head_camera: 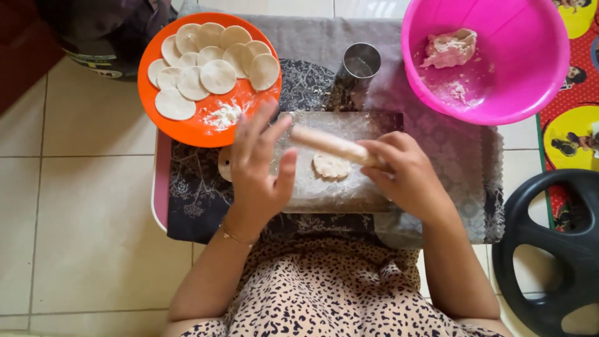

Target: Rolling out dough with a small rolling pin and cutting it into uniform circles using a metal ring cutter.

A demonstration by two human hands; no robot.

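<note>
Bench (437,187), centre frame, covered with a grey and dark patterned cloth (199,187).
Pink bowl (536,68), upper right: a lump of dough (450,47) and loose flour inside.
Orange plate (206,128), upper left: a pile of flat rolled rounds (218,76), overlapping, with a little flour on the near rim.
Floured board (349,190), centre.
Steel cup (359,62) just beyond the board.
Right hand (405,175) clenched over the right end of the rolling pin (334,145).
Left hand (259,168) released, palm down, fingers spread near the pin's left end; contact cannot be told.
Dough piece (331,167) on the board, centre frame, touching the pin; edge looks uneven.
Judgement: both palms flat on the pin, light even pressure, turn the piece between passes, keep the board floured.
</note>
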